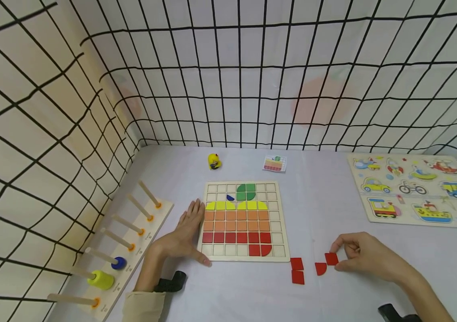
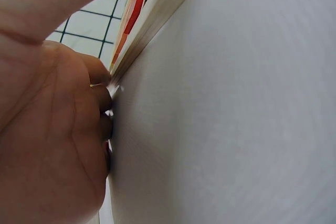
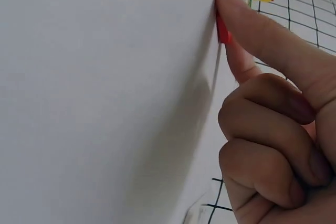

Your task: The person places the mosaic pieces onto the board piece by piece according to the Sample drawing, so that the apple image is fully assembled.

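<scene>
A square wooden grid board (image 1: 285, 243) lies on the white table, with green, yellow, orange and red tiles plus a small blue piece in its cells. My left hand (image 1: 182, 232) rests flat along the board's left edge, thumb stretched near its lower left corner. To the lower right of the board, my right hand (image 1: 367, 257) pinches a red square tile (image 1: 331, 259) between thumb and index finger, close over the table; the other fingers are curled in the right wrist view. Beside that tile lies a red quarter-round tile (image 1: 321, 268). Two red square tiles (image 1: 298, 277) sit nearer the board.
A small picture card (image 1: 274, 163) and a yellow duck figure (image 1: 214, 161) stand behind the board. On the left is a wooden peg stand (image 1: 139, 248) with upright pegs. A vehicle puzzle board (image 1: 405, 219) lies far right. Black wire mesh (image 1: 238, 96) borders the table.
</scene>
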Demonstrator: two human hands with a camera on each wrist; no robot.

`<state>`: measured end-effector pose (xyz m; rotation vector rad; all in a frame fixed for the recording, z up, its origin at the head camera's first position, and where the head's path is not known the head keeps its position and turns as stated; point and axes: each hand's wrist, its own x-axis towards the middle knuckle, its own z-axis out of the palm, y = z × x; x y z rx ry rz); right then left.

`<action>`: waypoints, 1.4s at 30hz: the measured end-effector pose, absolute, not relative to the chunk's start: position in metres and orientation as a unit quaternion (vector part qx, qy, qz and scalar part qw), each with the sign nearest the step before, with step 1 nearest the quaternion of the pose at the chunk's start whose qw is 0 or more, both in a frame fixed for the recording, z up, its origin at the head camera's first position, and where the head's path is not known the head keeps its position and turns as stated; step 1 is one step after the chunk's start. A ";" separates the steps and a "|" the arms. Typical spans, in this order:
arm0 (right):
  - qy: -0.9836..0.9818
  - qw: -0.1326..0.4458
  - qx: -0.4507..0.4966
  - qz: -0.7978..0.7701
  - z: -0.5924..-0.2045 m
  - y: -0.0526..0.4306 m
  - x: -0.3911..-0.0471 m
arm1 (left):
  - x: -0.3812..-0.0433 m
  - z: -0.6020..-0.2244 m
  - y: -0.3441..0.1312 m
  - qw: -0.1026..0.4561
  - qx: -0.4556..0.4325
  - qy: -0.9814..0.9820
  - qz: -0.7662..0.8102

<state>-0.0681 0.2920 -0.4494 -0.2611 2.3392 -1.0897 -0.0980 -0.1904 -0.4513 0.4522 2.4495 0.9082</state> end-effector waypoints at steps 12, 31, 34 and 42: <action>0.893 0.229 -0.117 -0.370 -0.432 0.267 -0.089 | -0.099 -0.452 -0.187 0.244 0.178 0.892 0.335; 0.883 0.241 -0.140 -0.378 -0.435 0.233 -0.096 | -0.098 -0.452 -0.191 0.244 0.171 0.891 0.342; 0.873 0.236 -0.167 -0.394 -0.436 0.190 -0.093 | -0.098 -0.453 -0.190 0.245 0.167 0.892 0.342; 0.885 0.178 -0.179 -0.392 -0.440 0.101 -0.080 | -0.099 -0.454 -0.190 0.243 0.166 0.894 0.340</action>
